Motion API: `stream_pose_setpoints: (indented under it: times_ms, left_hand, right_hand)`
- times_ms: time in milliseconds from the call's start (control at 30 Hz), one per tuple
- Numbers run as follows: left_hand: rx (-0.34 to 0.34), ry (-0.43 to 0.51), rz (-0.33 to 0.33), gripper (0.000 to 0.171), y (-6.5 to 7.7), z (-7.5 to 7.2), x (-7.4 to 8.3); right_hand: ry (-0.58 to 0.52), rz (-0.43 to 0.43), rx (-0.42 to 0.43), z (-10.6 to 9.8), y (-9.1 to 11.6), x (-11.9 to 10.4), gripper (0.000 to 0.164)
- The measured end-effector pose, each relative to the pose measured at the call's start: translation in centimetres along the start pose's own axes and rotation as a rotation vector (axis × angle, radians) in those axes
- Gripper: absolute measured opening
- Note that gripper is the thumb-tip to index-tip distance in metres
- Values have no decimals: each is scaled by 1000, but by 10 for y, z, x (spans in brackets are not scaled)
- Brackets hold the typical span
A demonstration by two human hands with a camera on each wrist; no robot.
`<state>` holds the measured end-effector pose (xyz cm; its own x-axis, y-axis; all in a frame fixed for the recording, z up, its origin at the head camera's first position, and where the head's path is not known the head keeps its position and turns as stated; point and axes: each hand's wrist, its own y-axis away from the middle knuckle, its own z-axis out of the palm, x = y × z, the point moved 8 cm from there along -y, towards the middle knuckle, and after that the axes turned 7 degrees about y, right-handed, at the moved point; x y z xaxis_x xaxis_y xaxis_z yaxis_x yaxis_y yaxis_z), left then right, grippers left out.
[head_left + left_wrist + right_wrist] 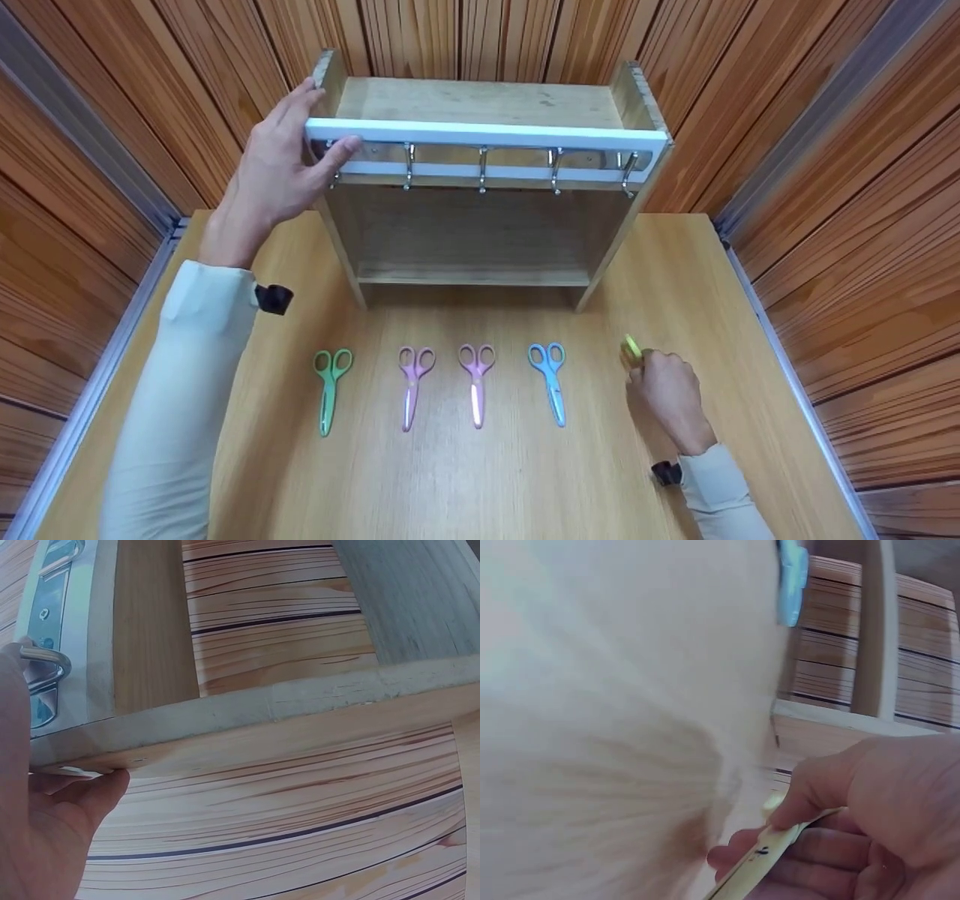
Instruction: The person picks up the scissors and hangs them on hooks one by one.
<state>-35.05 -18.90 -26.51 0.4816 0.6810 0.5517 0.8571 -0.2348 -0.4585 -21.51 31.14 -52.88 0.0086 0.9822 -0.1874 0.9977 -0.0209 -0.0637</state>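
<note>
My left hand (277,169) grips the upper left corner of a wooden shelf rack (480,232), thumb over the front rail and fingers along the outer side. Across the rack's front runs a white hook rail (480,131) with several metal hooks; nothing hangs on them. At the right, my right hand (670,394) pinches yellow scissors (757,859) between thumb and fingers, just above the table; in the head view mostly their handle shows. Flat on the table lie green scissors (328,390), two pink-purple scissors (411,386) and blue scissors (551,382), handles toward the rack.
The rack stands toward the back of the wooden table (480,480). Wood-panelled walls (862,300) rise behind and on both sides, with metal strips (795,382) along the table's side edges.
</note>
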Motion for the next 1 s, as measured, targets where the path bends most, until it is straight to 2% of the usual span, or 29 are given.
stream_pose_setpoints:
  times_ms: [433,733,1000]
  left_hand:
    - [-5,11,-37,80,3,0,-1]
    - [-6,29,-50,80,3,0,-3]
    - [6,30,-37,81,3,1,-4]
  right_hand:
    - [-248,14,1,-16,-18,-23,21]
    - [-360,0,39,-26,-25,-39,18]
    - [-419,-6,-31,-41,-30,-45,24]
